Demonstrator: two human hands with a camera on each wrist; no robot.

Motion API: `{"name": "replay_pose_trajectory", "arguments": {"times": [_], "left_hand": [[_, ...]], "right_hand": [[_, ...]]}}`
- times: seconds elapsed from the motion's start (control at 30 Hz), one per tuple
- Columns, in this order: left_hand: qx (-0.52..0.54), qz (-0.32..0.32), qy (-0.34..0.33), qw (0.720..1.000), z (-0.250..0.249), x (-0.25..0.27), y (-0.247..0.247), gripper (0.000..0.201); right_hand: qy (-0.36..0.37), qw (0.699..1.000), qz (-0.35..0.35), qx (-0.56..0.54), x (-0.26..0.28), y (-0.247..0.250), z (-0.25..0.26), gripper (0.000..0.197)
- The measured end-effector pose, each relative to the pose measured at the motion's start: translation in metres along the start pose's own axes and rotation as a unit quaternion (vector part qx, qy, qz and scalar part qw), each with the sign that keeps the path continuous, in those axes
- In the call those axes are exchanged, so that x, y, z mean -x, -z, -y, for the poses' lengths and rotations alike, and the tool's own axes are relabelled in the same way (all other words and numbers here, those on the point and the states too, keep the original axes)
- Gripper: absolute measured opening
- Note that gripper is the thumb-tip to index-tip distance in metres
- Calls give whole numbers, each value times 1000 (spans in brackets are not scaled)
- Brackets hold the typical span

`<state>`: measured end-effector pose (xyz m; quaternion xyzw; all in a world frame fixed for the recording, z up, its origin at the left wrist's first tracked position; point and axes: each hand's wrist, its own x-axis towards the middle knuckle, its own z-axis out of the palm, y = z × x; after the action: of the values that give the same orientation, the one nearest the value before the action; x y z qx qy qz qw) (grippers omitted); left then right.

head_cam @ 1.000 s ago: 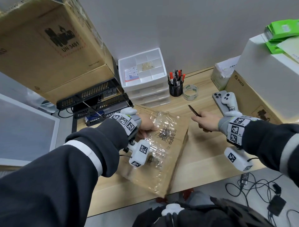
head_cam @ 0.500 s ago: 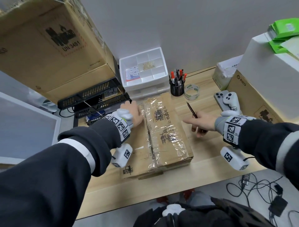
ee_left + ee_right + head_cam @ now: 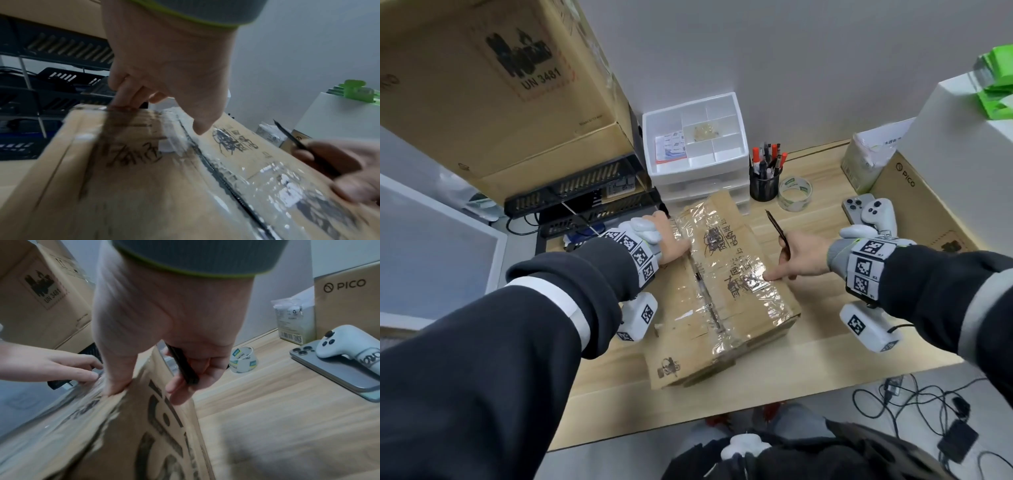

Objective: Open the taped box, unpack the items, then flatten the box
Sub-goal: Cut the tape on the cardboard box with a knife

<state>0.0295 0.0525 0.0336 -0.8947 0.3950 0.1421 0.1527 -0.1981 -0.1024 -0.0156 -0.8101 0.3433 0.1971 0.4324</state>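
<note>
We see the taped box (image 3: 726, 294) flat on the desk (image 3: 835, 346), its seam still sealed. Left hand (image 3: 671, 240) presses with relaxed fingers; right hand (image 3: 803, 255) grips a black cutter (image 3: 779, 236), index finger extended. All 3 steps remain.

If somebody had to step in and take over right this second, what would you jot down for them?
Left hand: fingers rest on the far left edge of the taped box, steadying it.
Right hand: holds a black pen against the palm, index finger pressing on the box's right flap.
The box lies flat on the wooden desk, still closed; clear tape covers the centre seam.
Done: box positioned, pen in hand.
Left: slit the tape along the seam, probably with the pen tip, open the flaps, unpack the items, flatten the box.
</note>
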Motion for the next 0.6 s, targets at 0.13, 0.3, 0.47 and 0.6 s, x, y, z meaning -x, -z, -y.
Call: {"name": "replay_pose_trajectory", "arguments": {"times": [0.13, 0.3, 0.47, 0.6], "left_hand": [[26, 69, -20, 997, 10, 19, 17, 55], [109, 202, -104, 968, 38, 1, 0, 42], [66, 110, -30, 991, 50, -4, -7, 63], [46, 101, 3, 994, 49, -11, -11, 70]], "right_hand": [[-10, 979, -185, 84, -6, 10, 13, 70], [-47, 952, -287, 95, -16, 13, 22, 55], [-72, 958, -276, 37, -14, 15, 19, 49], [-48, 954, -295, 10, -11, 13, 22, 41]]}}
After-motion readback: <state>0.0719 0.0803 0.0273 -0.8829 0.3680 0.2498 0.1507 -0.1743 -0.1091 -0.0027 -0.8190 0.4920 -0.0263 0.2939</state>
